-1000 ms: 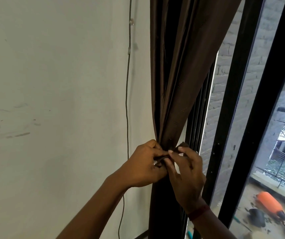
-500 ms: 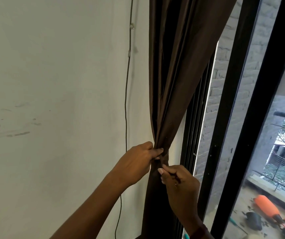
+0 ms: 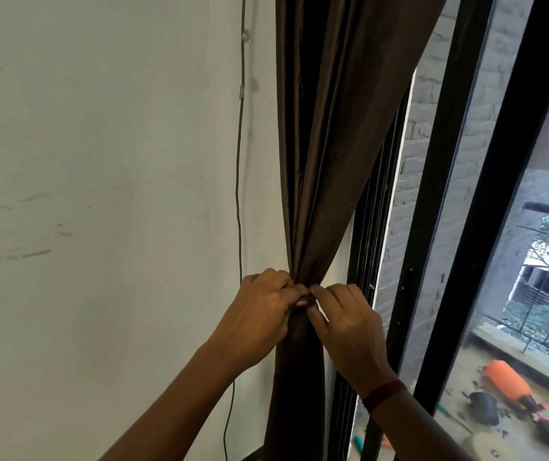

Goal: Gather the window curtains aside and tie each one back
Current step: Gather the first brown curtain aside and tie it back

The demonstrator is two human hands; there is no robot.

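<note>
Two hands meet on one brown curtain: the left hand and right hand both pinch its gathered waist, fingers curled, beside the wall. One thin cable hangs left; two black window bars stand right.

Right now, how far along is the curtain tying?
Done: the brown curtain is gathered aside, near the wall. In hand: the left hand and right hand pinch the tie at its waist. Left: securing it; no other curtain is in view.
</note>
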